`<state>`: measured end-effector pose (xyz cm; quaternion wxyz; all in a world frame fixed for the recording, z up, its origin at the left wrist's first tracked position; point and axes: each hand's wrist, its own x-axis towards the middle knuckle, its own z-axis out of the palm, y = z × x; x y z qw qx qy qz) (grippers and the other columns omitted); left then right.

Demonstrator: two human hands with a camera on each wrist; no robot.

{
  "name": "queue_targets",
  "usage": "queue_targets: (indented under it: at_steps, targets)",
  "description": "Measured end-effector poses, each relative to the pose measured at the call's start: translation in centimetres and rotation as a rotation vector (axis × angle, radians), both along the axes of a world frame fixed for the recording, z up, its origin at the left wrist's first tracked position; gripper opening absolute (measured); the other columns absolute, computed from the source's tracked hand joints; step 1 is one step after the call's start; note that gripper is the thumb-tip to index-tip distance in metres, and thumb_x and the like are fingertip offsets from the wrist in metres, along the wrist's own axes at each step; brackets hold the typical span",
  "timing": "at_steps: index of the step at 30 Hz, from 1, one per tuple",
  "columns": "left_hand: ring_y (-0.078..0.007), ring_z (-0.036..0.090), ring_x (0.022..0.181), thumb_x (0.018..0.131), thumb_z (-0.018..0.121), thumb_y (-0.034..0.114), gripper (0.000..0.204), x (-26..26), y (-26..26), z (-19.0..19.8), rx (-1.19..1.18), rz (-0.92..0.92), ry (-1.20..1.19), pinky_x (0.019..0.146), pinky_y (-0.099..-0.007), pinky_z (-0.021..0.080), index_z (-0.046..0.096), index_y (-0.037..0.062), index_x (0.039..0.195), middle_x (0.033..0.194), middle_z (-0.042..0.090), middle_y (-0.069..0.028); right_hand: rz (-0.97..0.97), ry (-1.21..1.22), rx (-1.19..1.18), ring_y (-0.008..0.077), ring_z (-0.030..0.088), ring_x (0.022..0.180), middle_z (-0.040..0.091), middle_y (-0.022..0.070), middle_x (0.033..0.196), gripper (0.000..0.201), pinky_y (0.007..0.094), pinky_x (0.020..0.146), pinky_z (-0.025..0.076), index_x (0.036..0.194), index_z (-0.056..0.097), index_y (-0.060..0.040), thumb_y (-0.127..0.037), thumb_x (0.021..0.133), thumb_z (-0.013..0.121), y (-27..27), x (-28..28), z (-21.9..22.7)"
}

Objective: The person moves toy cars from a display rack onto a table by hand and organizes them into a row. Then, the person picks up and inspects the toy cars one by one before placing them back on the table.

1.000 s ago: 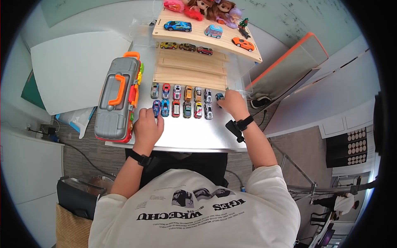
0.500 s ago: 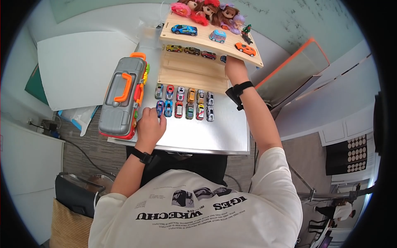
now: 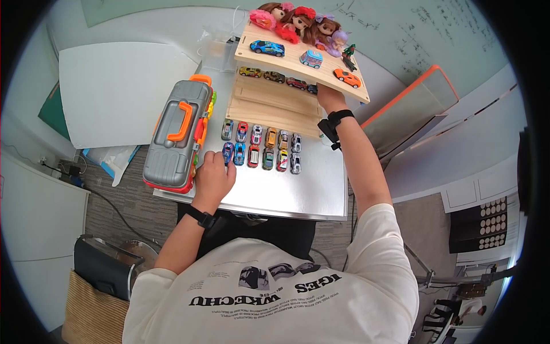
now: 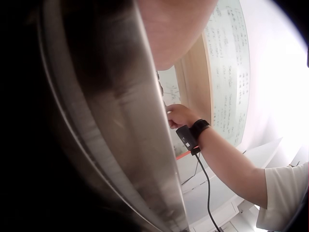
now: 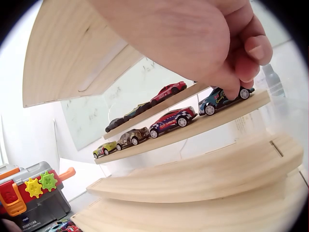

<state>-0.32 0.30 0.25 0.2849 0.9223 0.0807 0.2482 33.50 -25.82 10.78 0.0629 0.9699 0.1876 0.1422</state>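
My right hand [image 5: 193, 43] reaches under the top board of a wooden stepped shelf [image 3: 275, 97]. Its fingertips pinch a dark teal toy car [image 5: 223, 100] at the right end of a step. Left of that car, on the same step, stand a red-and-blue car [image 5: 174, 122], a camouflage car [image 5: 133, 137] and a yellow car [image 5: 105, 149]. On the table my left hand [image 3: 214, 179] has its thumb and fingers about the rear of a blue toy car [image 3: 228, 151], front row, far left. The left wrist view hides that grip.
Two rows of toy cars [image 3: 270, 137] stand before the shelf on the metal table [image 3: 286, 198]. A grey toolbox [image 3: 176, 135] with orange handles is at the left. Dolls [image 3: 301, 23], a blue car [image 3: 267, 48], a van [image 3: 311, 58] and an orange car [image 3: 347, 78] occupy the top board.
My right hand has carried the teal car from the table's right side up to the shelf step, beside the red-and-blue car. The left hand stays at the blue car.
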Motion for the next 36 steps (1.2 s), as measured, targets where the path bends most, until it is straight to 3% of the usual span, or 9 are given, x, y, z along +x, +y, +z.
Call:
queue_targets:
  at_steps: [7, 13, 16, 18, 19, 20, 22, 29, 36]
  targets:
    - [-0.0397, 0.068, 0.081, 0.089, 0.071, 0.018, 0.025, 0.0, 0.0, 0.1, 0.009, -0.002, 0.009, 0.069, -0.0467, 0.058, 0.067, -0.0037, 0.101, 0.097, 0.061, -0.0193, 0.012, -0.026, 0.031, 0.0418, 0.057, 0.133, 0.054, 0.0238, 0.149, 0.041, 0.0510, 0.106, 0.054, 0.142, 0.056, -0.0074, -0.013, 0.102, 0.050, -0.1, -0.7, -0.4]
    - [-0.0394, 0.068, 0.081, 0.089, 0.071, 0.018, 0.025, 0.0, -0.1, 0.1, 0.028, 0.003, 0.023, 0.069, -0.0464, 0.058, 0.068, -0.0030, 0.103, 0.098, 0.062, -0.0188, -0.004, -0.011, 0.082, 0.0455, 0.069, 0.110, 0.069, 0.0238, 0.126, 0.035, 0.0561, 0.088, 0.060, 0.131, 0.063, -0.0051, -0.013, 0.098, 0.054, 0.4, -4.0, 0.6]
    - [-0.0391, 0.068, 0.082, 0.089, 0.071, 0.018, 0.026, 0.1, -0.2, 0.0, 0.024, 0.008, 0.036, 0.070, -0.0463, 0.058, 0.068, -0.0024, 0.103, 0.098, 0.062, -0.0184, 0.062, -0.106, 0.225, 0.0387, 0.074, 0.090, 0.075, 0.0189, 0.105, 0.026, 0.0495, 0.075, 0.061, 0.117, 0.066, -0.0017, -0.009, 0.094, 0.059, 0.5, -7.3, 0.0]
    - [-0.0392, 0.069, 0.083, 0.089, 0.072, 0.018, 0.026, 0.1, -0.2, -0.1, 0.037, 0.024, 0.036, 0.070, -0.0465, 0.058, 0.068, -0.0017, 0.105, 0.099, 0.063, -0.0180, 0.212, 0.192, 0.910, 0.0270, 0.069, 0.069, 0.071, 0.0111, 0.087, 0.016, 0.0380, 0.062, 0.057, 0.106, 0.067, -0.0008, -0.004, 0.090, 0.064, -0.3, -9.5, -1.5]
    - [-0.0392, 0.069, 0.083, 0.089, 0.072, 0.018, 0.026, 0.1, -0.2, -0.1, 0.041, 0.015, 0.045, 0.070, -0.0465, 0.058, 0.068, -0.0017, 0.105, 0.099, 0.063, -0.0180, 0.156, 0.551, 1.379, 0.0168, 0.060, 0.073, 0.062, 0.0040, 0.084, 0.015, 0.0279, 0.062, 0.050, 0.101, 0.064, -0.0031, 0.005, 0.089, 0.063, 0.1, -11.7, -1.1]
    - [-0.0377, 0.069, 0.078, 0.089, 0.072, 0.019, 0.025, 0.2, -0.1, 0.0, 0.074, 0.011, -0.002, 0.066, -0.0456, 0.058, 0.067, -0.0013, 0.102, 0.098, 0.062, -0.0172, 0.140, 0.551, 1.389, 0.0168, 0.060, 0.073, 0.062, 0.0040, 0.084, 0.015, 0.0279, 0.062, 0.050, 0.101, 0.064, -0.0031, 0.005, 0.089, 0.063, 0.1, -13.4, -1.1]
    - [-0.0363, 0.069, 0.074, 0.090, 0.071, 0.019, 0.024, 0.3, -0.2, -0.1, 0.110, -0.014, -0.040, 0.063, -0.0446, 0.058, 0.066, -0.0010, 0.100, 0.097, 0.061, -0.0164, 0.401, 1.142, 2.288, 0.0195, 0.061, 0.085, 0.063, 0.0061, 0.090, 0.017, 0.0294, 0.070, 0.051, 0.098, 0.065, -0.0040, 0.010, 0.089, 0.063, -0.1, -16.4, -1.4]
    - [-0.0412, 0.068, 0.088, 0.089, 0.073, 0.017, 0.030, 0.2, -0.5, 0.3, 0.102, 0.021, 0.010, 0.074, -0.0474, 0.056, 0.069, -0.0041, 0.110, 0.101, 0.065, -0.0204, 0.479, 1.577, 2.931, 0.0179, 0.056, 0.099, 0.058, 0.0092, 0.107, 0.017, 0.0238, 0.068, 0.047, 0.110, 0.061, -0.0026, 0.010, 0.099, 0.057, 0.6, -23.3, -0.4]
    - [-0.0385, 0.068, 0.078, 0.090, 0.072, 0.020, 0.029, 0.4, -0.3, -0.5, 0.208, 0.007, -0.070, 0.064, -0.0448, 0.058, 0.067, -0.0011, 0.108, 0.100, 0.063, -0.0177, 0.502, 1.824, 3.156, 0.0159, 0.054, 0.101, 0.052, 0.0059, 0.108, 0.013, 0.0213, 0.061, 0.046, 0.110, 0.059, -0.0048, 0.005, 0.102, 0.058, 0.7, -25.6, -0.1]
